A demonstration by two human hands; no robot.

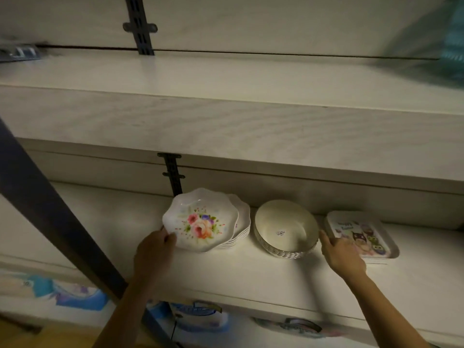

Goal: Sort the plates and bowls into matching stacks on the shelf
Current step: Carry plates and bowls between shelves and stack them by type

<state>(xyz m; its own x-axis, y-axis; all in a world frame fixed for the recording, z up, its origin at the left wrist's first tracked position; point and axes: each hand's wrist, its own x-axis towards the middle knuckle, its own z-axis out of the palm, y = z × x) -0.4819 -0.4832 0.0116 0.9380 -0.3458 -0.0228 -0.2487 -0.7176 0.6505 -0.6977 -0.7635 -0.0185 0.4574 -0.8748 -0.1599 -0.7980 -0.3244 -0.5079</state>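
Observation:
My left hand (157, 249) pinches the near-left rim of a scalloped white plate with a flower print (200, 221), held tilted over a stack of matching scalloped plates (242, 222) on the shelf (251, 275). To the right stands a stack of plain cream round bowls (286, 228) with a small sticker inside the top one. Further right lies a stack of rectangular cartoon owl plates (361, 232). My right hand (342, 254) rests with straight fingers on the near-left corner of that rectangular stack.
A thick upper shelf (226, 121) overhangs the working shelf, leaving limited height. A dark slanted post (50, 204) crosses at the left. A black slotted wall bracket (173, 174) stands behind the flower plates. Packaged goods (198, 317) sit on the level below.

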